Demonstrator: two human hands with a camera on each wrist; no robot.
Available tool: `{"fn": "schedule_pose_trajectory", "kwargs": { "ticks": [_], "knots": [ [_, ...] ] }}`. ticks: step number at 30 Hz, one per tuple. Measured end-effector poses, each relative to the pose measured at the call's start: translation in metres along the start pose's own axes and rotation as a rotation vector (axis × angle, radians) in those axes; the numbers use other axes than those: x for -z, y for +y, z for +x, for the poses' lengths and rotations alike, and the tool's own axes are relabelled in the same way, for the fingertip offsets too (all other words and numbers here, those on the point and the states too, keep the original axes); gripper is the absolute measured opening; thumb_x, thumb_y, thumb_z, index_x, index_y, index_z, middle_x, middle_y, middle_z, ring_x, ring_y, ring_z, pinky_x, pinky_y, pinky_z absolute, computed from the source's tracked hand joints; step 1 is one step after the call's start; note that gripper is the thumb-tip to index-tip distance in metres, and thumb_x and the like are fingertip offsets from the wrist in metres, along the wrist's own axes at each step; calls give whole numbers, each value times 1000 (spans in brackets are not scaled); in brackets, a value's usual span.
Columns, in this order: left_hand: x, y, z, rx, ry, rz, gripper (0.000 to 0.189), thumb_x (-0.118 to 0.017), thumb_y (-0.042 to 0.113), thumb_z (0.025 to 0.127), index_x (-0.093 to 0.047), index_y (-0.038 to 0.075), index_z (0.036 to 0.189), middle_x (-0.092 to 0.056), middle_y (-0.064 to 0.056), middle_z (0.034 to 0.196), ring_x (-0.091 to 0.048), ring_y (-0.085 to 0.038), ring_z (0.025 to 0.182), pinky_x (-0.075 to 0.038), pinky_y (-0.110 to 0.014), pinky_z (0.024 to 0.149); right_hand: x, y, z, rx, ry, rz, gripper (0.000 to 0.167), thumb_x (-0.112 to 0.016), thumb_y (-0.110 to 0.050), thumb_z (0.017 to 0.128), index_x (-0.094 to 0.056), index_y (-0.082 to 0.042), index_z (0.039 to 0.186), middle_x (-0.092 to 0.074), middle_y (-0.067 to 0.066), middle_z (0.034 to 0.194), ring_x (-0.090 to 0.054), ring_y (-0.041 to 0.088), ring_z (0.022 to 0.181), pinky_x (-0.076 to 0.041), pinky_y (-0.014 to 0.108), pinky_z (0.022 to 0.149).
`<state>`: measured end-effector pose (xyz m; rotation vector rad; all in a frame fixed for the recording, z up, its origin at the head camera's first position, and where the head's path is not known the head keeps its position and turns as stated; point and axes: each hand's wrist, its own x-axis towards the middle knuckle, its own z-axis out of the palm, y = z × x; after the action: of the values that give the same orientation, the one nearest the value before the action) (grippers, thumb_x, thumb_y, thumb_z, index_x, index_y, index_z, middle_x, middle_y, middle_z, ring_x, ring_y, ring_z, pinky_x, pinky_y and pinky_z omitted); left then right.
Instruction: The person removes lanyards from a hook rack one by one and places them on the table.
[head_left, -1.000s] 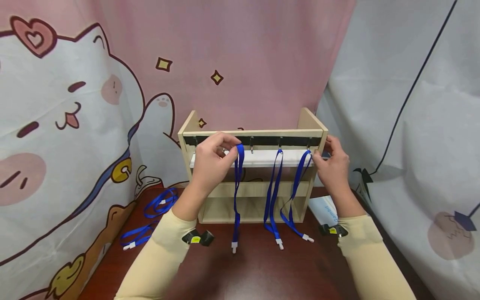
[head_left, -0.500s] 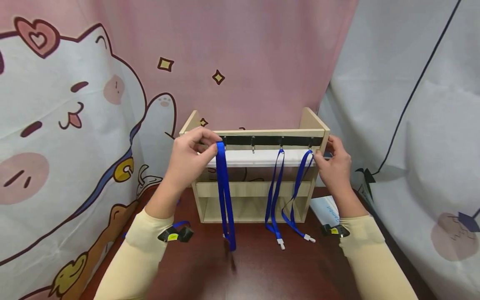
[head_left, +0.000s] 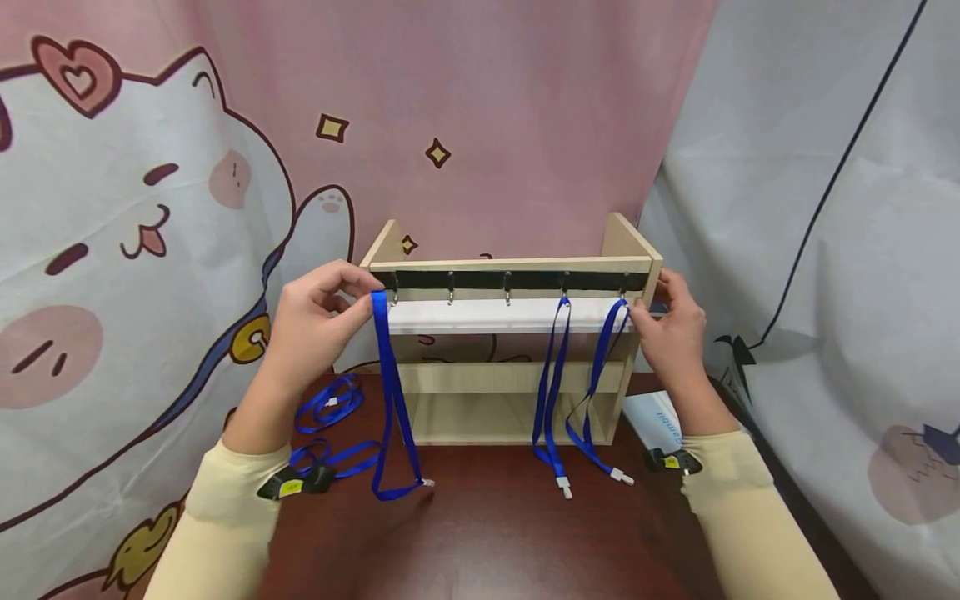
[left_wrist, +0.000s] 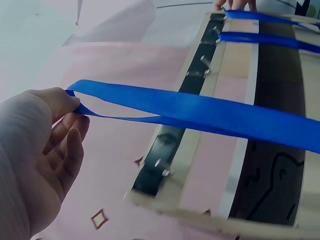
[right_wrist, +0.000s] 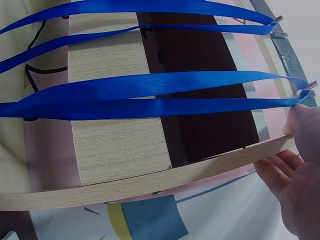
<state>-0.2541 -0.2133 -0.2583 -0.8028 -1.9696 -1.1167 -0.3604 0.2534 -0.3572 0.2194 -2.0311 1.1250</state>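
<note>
My left hand (head_left: 318,321) pinches the top of a blue lanyard (left_wrist: 200,111) between thumb and fingers, at the left end of the wooden shelf (head_left: 510,377). The lanyard's loop hangs down, its white clip low over the table. A dark strip (head_left: 480,280) with several metal hooks runs along the shelf's front. Two more lanyards, one nearer the middle (head_left: 551,392) and one at the right end (head_left: 597,383), hang from its two rightmost hooks. My right hand (head_left: 675,329) grips the shelf's right side panel, thumb in front and fingers behind, close to the rightmost hook.
Several coiled blue lanyards (head_left: 330,408) lie on the dark red table (head_left: 495,533) left of the shelf. A light blue packet (head_left: 652,419) lies at its right. Behind hangs a pink printed curtain (head_left: 525,125), with a black cord (head_left: 840,175) at the right.
My left hand has moved left with the lanyard, from near the middle hooks to the shelf's left end. The right hand stays on the side panel.
</note>
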Motion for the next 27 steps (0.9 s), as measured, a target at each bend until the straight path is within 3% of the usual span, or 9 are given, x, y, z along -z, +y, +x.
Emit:
{"fn": "schedule_pose_trajectory", "kwargs": {
  "ticks": [7,13,19,27],
  "knots": [
    [33,-1,-12,35,31,80,11,-78,-4,99,-81,4,107,-74,-1,96,-66,-11,85,-47,-20,63,0,0,0,7,-2,2,45,-64,-13,107,-60,-16,152,-73,12,138,-69,27,120,-48,15,81],
    [54,-6,-23,62,51,129,15,-77,-6,99,-81,4,109,-73,3,95,-62,-11,78,-43,-22,57,0,-1,0,6,-1,9,46,-64,-12,107,-60,-16,152,-73,12,138,-69,28,120,-48,15,82],
    [67,-12,-34,76,59,146,17,-77,-9,97,-81,3,108,-73,3,92,-54,-11,62,-40,-22,52,-1,-1,1,2,-5,13,45,-64,-12,107,-60,-17,152,-73,12,138,-69,26,119,-49,15,82],
    [75,-19,-44,101,42,204,19,-78,-10,96,-82,5,108,-73,2,89,-55,-10,64,-42,-20,54,0,-2,0,-1,0,5,45,-63,-11,108,-60,-16,153,-73,13,138,-69,26,119,-48,16,81]
  ]
}}
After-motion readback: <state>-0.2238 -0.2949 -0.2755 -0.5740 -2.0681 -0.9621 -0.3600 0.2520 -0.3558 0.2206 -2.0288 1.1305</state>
